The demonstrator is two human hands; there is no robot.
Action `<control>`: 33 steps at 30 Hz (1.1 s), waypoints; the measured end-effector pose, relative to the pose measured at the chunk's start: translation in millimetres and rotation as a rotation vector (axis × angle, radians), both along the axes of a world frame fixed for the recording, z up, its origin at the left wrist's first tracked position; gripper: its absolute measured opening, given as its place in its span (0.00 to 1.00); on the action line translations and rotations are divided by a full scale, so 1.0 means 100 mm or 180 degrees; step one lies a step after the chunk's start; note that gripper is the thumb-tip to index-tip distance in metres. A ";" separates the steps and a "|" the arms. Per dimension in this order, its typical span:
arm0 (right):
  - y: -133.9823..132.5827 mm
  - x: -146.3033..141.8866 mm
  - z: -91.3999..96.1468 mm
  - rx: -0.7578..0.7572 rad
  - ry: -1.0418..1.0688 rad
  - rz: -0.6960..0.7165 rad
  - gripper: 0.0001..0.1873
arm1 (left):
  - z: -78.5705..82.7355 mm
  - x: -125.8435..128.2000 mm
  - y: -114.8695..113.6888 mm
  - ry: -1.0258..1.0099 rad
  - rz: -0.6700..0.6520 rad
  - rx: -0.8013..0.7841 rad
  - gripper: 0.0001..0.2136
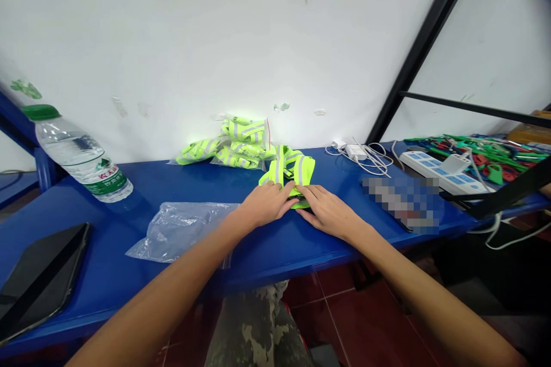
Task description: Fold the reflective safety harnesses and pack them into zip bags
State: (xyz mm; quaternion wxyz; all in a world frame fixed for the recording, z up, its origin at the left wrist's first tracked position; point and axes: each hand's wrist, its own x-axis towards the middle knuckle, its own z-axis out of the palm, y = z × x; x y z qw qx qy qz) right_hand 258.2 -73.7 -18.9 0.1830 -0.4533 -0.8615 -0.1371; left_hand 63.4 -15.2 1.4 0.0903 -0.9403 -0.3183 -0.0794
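My left hand [269, 203] and my right hand [326, 211] meet over a neon-yellow reflective strap vest [305, 171] with grey stripes. The fingers of both are bent onto its near end, thumbs toward me, and the fingertips almost touch. A dark piece shows between them, too small to make out. Beyond my hands the straps lie in loose loops on the blue table [275, 252]. Just past them, several similar vests [243, 146] sit rolled up in clear bags against the wall. An unfilled clear plastic bag [181, 229] lies flat beside my left forearm.
A water bottle [84, 155] and a black tablet [43, 275] are on the left. To the right are a white charger with cable [357, 153], a blurred-out flat object [400, 203], a power strip [443, 172] and a heap of coloured cords [495, 152] behind a black metal frame [413, 57].
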 end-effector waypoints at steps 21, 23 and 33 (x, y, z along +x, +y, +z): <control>0.21 0.12 0.02 -0.1134 0.1202 0.0004 0.10 | -0.08 0.01 0.10 -0.1033 0.0427 -0.0085 0.26; 0.23 0.10 0.02 -0.1224 0.1193 -0.0074 0.10 | -0.13 0.02 0.12 -0.1091 0.0590 -0.0366 0.26; 0.24 0.00 -0.12 -0.0505 0.0821 -0.0116 0.20 | -0.18 0.05 0.15 -0.1043 0.0412 -0.0513 0.26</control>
